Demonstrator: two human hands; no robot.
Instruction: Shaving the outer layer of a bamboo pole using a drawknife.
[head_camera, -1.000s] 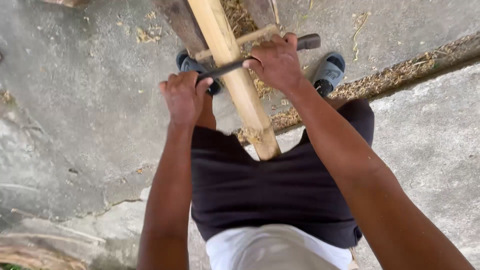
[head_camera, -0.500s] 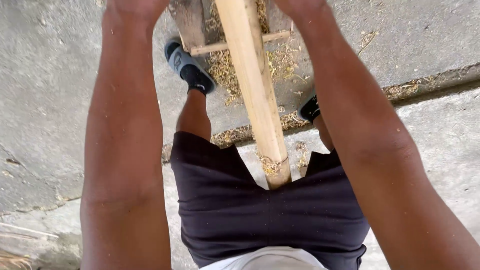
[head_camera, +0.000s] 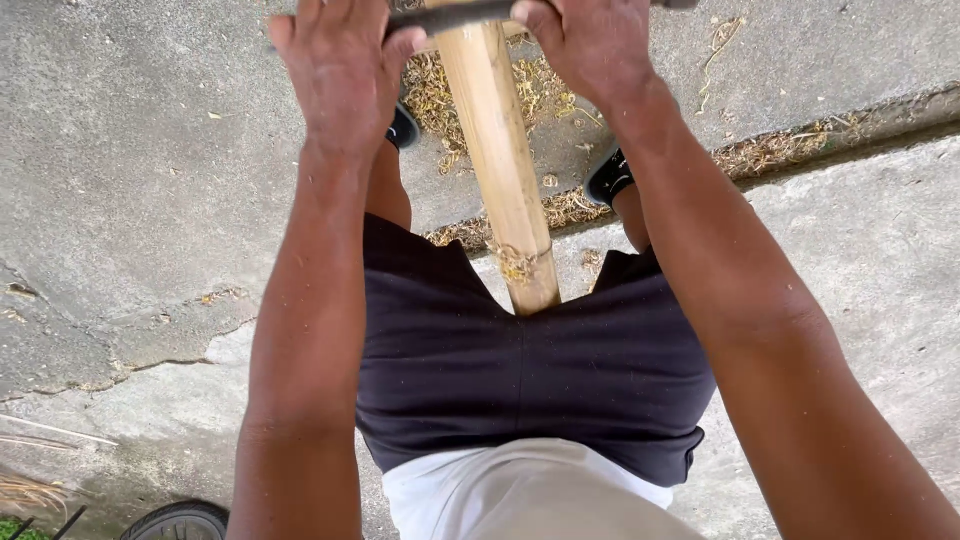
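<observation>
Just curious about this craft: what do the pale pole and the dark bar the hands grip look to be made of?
The pole looks like bamboo: pale yellow, smooth, round, with a frayed node ring. The bar under the left hand and right hand seems dark, dull metal, though little shows.

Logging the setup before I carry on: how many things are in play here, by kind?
Hands: 2, left hand and right hand, both gripping the blade
Two-handled blade: 1
Bamboo pole: 1
Dark shoes: 2
Tyre: 1
Total: 7
</observation>
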